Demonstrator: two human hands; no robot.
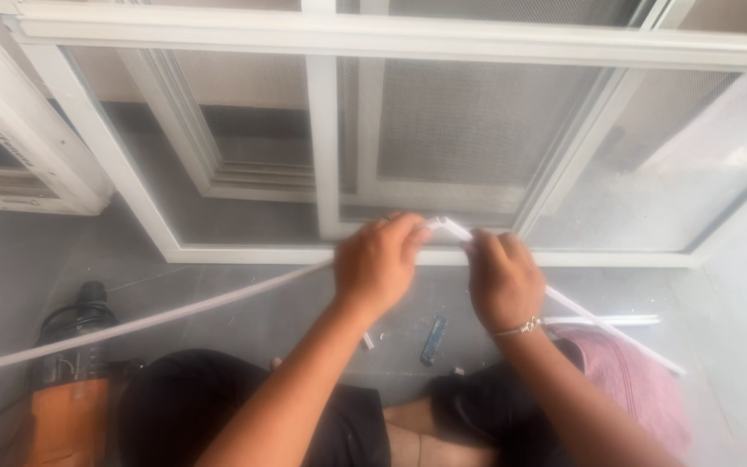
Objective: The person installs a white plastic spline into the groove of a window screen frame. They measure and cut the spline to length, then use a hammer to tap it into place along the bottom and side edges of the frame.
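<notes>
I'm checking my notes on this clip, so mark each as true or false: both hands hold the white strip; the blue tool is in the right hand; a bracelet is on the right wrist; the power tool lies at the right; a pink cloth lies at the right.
1. Left hand and right hand both hold the white strip: true.
2. False: the blue tool lies on the floor.
3. Bracelet on the right wrist: true.
4. False: the power tool lies at the left.
5. Pink cloth at the right: true.
</notes>
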